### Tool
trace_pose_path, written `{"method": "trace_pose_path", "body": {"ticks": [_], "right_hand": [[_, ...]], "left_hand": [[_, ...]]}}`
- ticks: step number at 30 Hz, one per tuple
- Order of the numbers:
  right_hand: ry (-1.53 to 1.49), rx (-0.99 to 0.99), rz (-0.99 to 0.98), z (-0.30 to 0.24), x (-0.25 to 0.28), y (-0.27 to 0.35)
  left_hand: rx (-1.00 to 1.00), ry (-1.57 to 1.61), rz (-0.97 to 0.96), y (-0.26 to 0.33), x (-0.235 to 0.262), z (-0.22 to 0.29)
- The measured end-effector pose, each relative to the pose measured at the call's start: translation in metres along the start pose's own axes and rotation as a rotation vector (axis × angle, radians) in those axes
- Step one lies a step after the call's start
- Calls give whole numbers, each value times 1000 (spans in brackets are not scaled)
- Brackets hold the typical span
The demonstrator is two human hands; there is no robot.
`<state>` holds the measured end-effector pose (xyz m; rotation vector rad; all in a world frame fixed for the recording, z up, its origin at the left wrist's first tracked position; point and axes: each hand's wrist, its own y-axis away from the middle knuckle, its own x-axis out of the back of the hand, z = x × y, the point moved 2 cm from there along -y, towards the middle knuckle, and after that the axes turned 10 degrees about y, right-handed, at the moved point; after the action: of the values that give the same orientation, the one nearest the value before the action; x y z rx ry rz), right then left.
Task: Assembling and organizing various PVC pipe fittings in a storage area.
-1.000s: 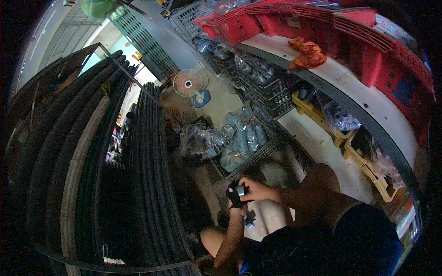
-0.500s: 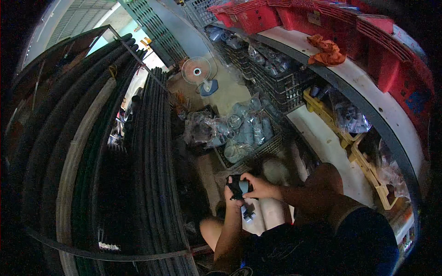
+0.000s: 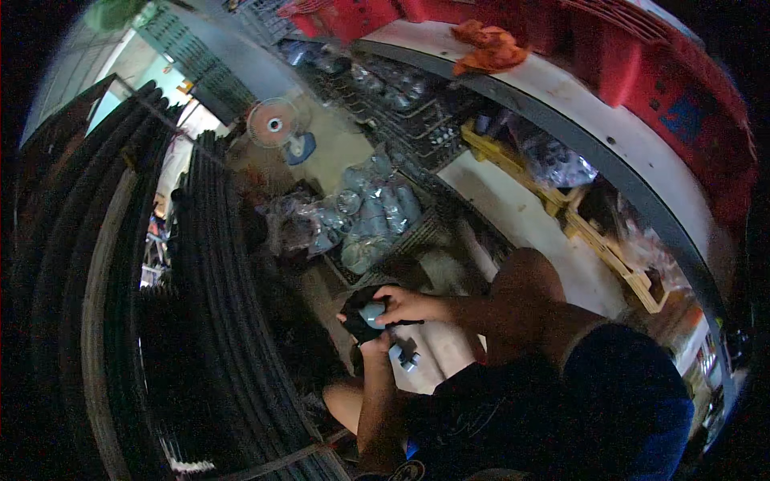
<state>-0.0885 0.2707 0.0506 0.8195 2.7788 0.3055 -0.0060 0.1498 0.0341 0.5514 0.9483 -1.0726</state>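
My left hand (image 3: 373,346) is closed around a black cloth-like bundle (image 3: 358,305) in front of my body. A blue-grey plastic fitting (image 3: 372,316) rests in that black bundle. From the right, my right hand (image 3: 407,306) grips the fitting with thumb and fingers. Just below my hands, another small blue-grey piece (image 3: 407,361) shows above a pale surface. Beyond them stands a dark crate (image 3: 407,250) with clear bags of grey fittings (image 3: 373,216) piled in it.
Long dark pipes (image 3: 216,264) fill a rack on my left. At the right, a shelf (image 3: 561,96) carries red bins (image 3: 634,72) and an orange cloth (image 3: 489,48). Yellow crates (image 3: 613,260) sit below it. A fan (image 3: 275,125) stands on the floor ahead.
The view has swung to the right, so the surroundings sit farther left. More of the black bundle now shows around the fitting. Both hands still hold them together.
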Motion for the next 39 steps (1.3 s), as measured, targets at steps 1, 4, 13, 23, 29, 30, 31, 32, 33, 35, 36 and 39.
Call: {"method": "trace_pose_path", "body": {"ticks": [1,4,13,23,29,30,31,32,33,35,36,39], "right_hand": [[241,261,-26,-5,-2,1],[608,434,-78,-12,-8,9],[489,542,250,-12,3,5],[635,675,208,-35,8,9],[785,691,202,-26,12,-3],[783,699,181,-25,10,-3],[601,616,249,-18,14,-6],[420,531,309,-9,18,-11],[204,264,313,4,23,-15],[101,-5,191,0,19,-21],[38,-13,112,-3,17,-21],[109,-70,167,7,14,-20]], "left_hand": [[59,118,55,0,10,2],[213,224,20,12,28,1],[193,129,222,4,25,-12],[-143,-580,166,-16,15,23],[-143,-604,318,-7,-3,27],[-159,-604,333,-6,-1,29],[-127,-655,335,-3,-8,25],[-98,-706,340,-1,-10,23],[-8,-818,218,1,-12,21],[80,-932,81,5,15,30],[96,-930,50,7,32,29],[113,-734,91,7,24,19]]}}
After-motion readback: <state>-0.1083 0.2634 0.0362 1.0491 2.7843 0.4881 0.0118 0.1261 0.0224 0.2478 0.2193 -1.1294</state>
